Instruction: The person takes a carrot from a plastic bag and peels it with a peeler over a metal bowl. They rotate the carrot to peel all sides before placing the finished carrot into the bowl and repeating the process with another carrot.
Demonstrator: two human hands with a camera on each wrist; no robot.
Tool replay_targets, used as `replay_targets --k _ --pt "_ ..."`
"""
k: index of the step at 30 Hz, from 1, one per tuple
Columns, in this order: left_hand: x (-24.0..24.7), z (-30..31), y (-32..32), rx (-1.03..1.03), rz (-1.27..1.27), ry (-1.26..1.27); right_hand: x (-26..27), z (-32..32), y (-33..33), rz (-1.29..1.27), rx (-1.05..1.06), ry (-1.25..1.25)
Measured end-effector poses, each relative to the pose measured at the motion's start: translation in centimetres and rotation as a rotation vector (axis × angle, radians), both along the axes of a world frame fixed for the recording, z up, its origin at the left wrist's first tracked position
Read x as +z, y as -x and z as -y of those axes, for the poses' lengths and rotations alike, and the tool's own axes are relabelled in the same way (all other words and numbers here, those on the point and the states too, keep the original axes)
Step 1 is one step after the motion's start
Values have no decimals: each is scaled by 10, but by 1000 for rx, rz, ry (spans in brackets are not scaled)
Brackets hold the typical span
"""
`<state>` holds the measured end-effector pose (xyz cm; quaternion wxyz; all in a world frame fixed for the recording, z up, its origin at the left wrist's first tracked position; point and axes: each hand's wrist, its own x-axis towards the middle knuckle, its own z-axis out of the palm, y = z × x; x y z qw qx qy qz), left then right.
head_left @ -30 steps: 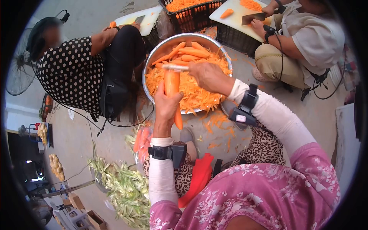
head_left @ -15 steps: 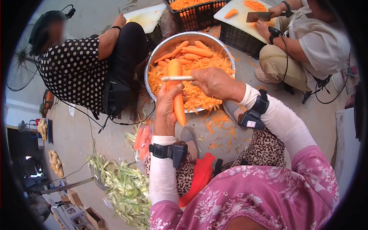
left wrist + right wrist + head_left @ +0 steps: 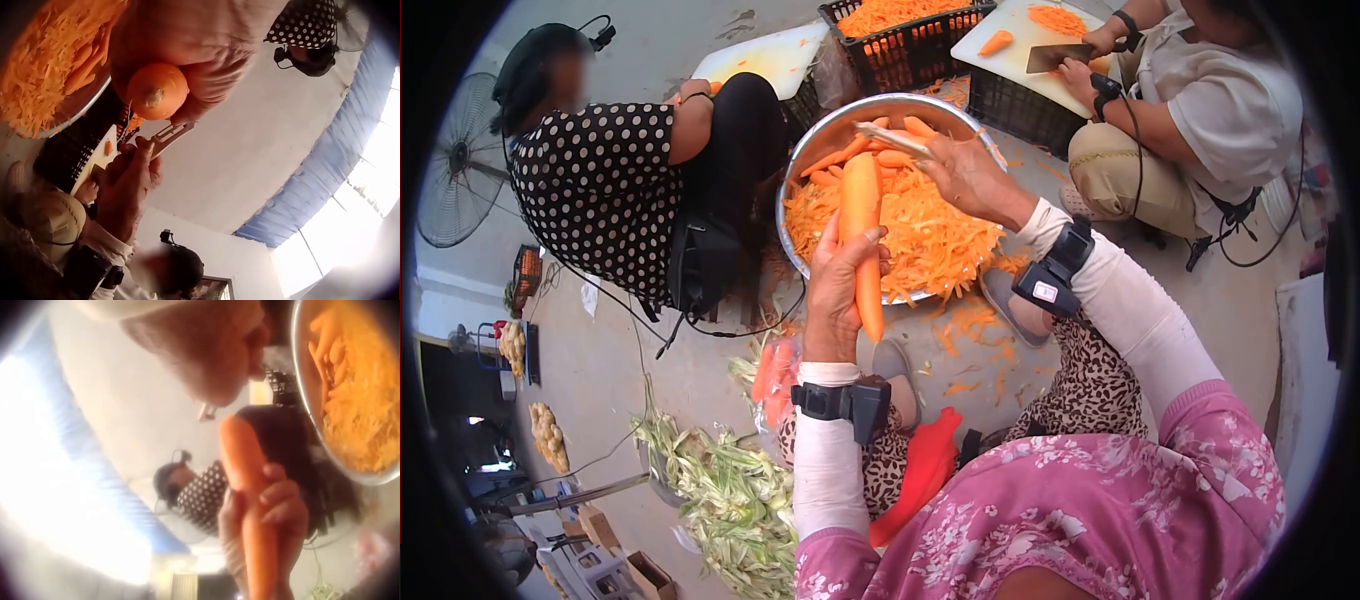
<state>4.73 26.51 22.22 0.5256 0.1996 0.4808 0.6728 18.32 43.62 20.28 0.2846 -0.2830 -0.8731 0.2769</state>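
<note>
My left hand (image 3: 837, 290) grips a large orange carrot (image 3: 861, 210), thick end up, in front of the metal basin (image 3: 791, 245). In the right wrist view its fingers curl round the middle of the carrot (image 3: 242, 456). Just above and to the right of the carrot's top, my right hand (image 3: 973, 180) holds a pale peeler (image 3: 893, 138). The left wrist view shows the slotted peeler head (image 3: 170, 136) near the carrot's blunt end (image 3: 157, 91). Whole carrots and orange shreds (image 3: 930, 240) fill the basin.
A person in polka dots (image 3: 595, 190) sits at the left; another with a cleaver (image 3: 1058, 57) works at a white board (image 3: 1012, 43) at the upper right. A black crate (image 3: 910, 50) stands behind the basin. Bagged carrots (image 3: 775, 375) and green husks (image 3: 735, 510) lie at the lower left.
The peeler was across the carrot's upper part and is now lifted up and away, above its top. My left hand keeps its grip on the carrot, which has shifted slightly.
</note>
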Motion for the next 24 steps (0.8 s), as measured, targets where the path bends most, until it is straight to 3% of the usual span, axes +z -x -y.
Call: replay_targets --k 2,6,8,12,16,18,22,24 --pt "-4 -1 1 52 102 29 9 17 -1 -102 171 -55" --pt "-11 2 8 63 278 9 17 46 -5 -7 375 -100" --pt "-8 4 8 56 416 -39 15 48 -4 6 362 -75" --pt "-13 11 12 -15 396 -102 7 41 2 3 271 -69" --pt "-8 10 8 -62 180 -48 -16 -7 6 118 98 -218" --pt "-1 7 1 -106 51 -39 -32 -16 1 331 45 -181" --pt "-1 0 0 -47 33 -6 -30 -19 11 168 46 -124" --pt "0 -1 -1 -17 43 14 -6 -10 11 78 49 727"
